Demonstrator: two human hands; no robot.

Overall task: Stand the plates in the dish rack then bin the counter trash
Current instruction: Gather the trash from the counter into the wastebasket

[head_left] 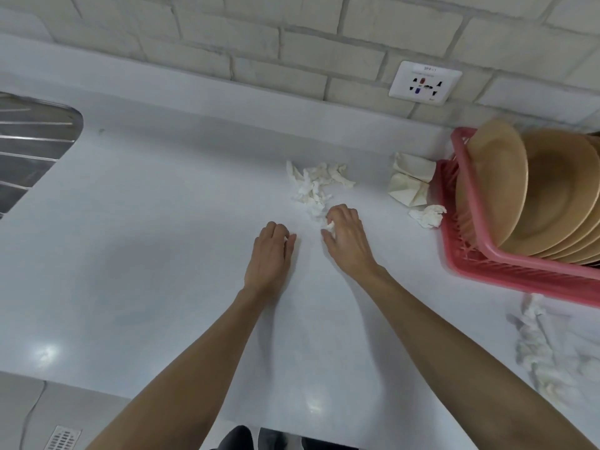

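Several tan plates point(548, 190) stand on edge in the pink dish rack point(506, 271) at the right. A heap of torn white tissue point(316, 185) lies mid-counter. My right hand point(345, 237) pinches a white tissue scrap point(329, 226) at the heap's near edge. My left hand point(271, 254) rests beside it, fingers curled, with a sliver of white showing at the fingertips. A folded cream paper point(410, 183) and a small tissue wad point(428, 216) lie against the rack's left side.
More shredded tissue point(535, 345) lies on the white counter point(146, 254) at the near right, below the rack. A steel sink drainboard point(29, 151) is at the far left. A wall socket point(423, 82) sits on the brick wall behind.
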